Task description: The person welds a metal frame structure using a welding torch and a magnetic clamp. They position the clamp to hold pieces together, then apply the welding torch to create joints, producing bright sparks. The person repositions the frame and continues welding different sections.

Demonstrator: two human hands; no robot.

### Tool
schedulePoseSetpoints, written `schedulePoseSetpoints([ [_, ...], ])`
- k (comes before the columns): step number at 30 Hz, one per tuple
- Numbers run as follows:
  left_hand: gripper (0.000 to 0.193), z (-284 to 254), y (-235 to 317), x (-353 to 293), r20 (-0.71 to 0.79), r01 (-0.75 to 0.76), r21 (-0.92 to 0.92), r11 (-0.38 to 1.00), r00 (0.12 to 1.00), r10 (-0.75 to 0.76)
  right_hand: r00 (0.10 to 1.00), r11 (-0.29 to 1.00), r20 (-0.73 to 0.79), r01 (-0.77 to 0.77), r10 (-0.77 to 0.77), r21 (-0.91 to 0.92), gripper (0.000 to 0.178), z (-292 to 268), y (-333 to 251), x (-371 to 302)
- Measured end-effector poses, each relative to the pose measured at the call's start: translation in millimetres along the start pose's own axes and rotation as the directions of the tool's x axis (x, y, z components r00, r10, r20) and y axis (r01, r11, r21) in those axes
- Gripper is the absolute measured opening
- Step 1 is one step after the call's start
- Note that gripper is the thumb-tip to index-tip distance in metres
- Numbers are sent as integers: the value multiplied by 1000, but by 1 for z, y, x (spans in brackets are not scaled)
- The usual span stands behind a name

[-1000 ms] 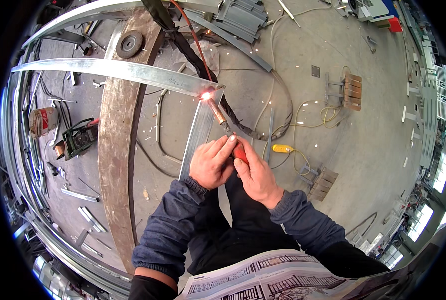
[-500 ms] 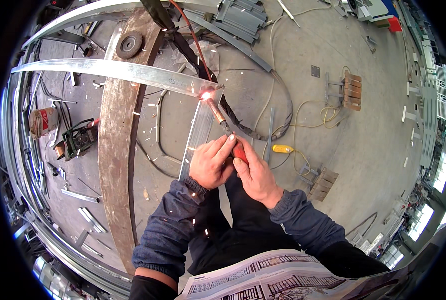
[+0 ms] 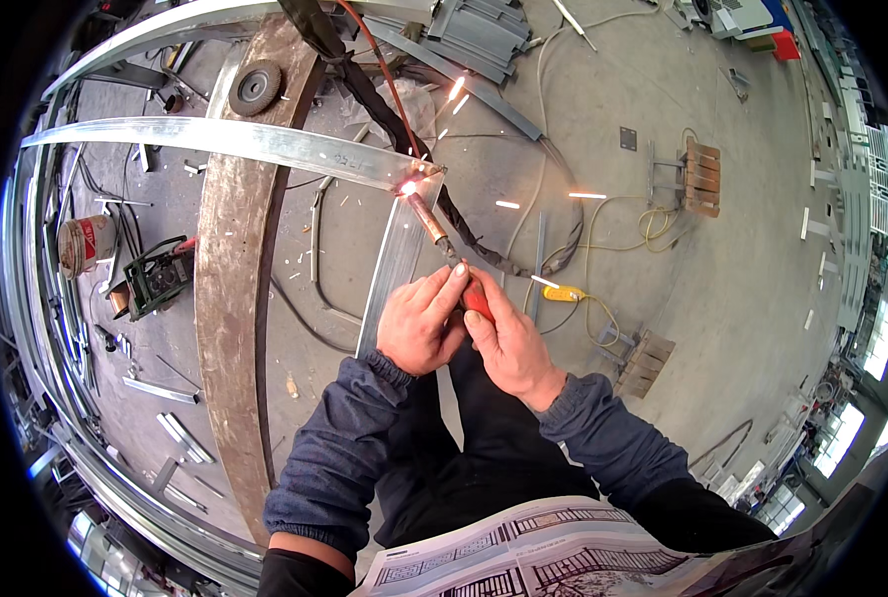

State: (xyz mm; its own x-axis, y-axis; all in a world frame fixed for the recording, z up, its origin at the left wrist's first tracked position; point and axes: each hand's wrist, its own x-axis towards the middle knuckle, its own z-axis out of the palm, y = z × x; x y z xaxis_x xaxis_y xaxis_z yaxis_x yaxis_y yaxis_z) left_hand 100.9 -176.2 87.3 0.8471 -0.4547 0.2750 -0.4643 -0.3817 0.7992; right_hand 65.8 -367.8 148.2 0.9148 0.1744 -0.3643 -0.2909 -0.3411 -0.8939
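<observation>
Both of my hands are closed on a welding torch [image 3: 427, 220] with a copper nozzle and red handle. My right hand [image 3: 512, 343] wraps the handle, its thumb along the top. My left hand [image 3: 424, 320] grips just ahead of it, near the black neck; some of its fingers are hidden underneath. A bright arc glows at the nozzle's tip. It sits where a long silver metal tube [image 3: 235, 139] meets a second silver tube [image 3: 392, 269] that runs toward me. Sparks fly off to the right of the joint.
A rusty steel beam [image 3: 233, 348] runs under the long tube, with a grinding disc [image 3: 256, 88] on it. To the left stand a bucket [image 3: 87, 245] and a green-black machine [image 3: 159, 279]. Cables, a yellow switch box [image 3: 563, 295] and wooden-topped stools [image 3: 701, 177] lie rightward.
The sparks have shifted: bright streaks now fly up and to the right of the joint. Hands, torch and tubes hold nearly the same place.
</observation>
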Motion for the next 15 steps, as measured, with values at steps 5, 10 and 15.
schedulePoseSetpoints([
  [5, 90, -3, 3, 2, -9, 15, 6, 1000, 1000, -15, 1000, 1000, -9, -3, 3, -17, 58, 0, -2, 0],
  [10, 90, -3, 5, 0, 3, 39, 32, 999, 999, -39, 994, 995, -65, 88, -92, -51, 59, 5, 10, 0],
  [15, 90, -3, 2, 0, -16, 17, -1, 1000, 1000, -17, 1000, 1000, -26, 2, -3, -2, 58, 4, -1, 1],
])
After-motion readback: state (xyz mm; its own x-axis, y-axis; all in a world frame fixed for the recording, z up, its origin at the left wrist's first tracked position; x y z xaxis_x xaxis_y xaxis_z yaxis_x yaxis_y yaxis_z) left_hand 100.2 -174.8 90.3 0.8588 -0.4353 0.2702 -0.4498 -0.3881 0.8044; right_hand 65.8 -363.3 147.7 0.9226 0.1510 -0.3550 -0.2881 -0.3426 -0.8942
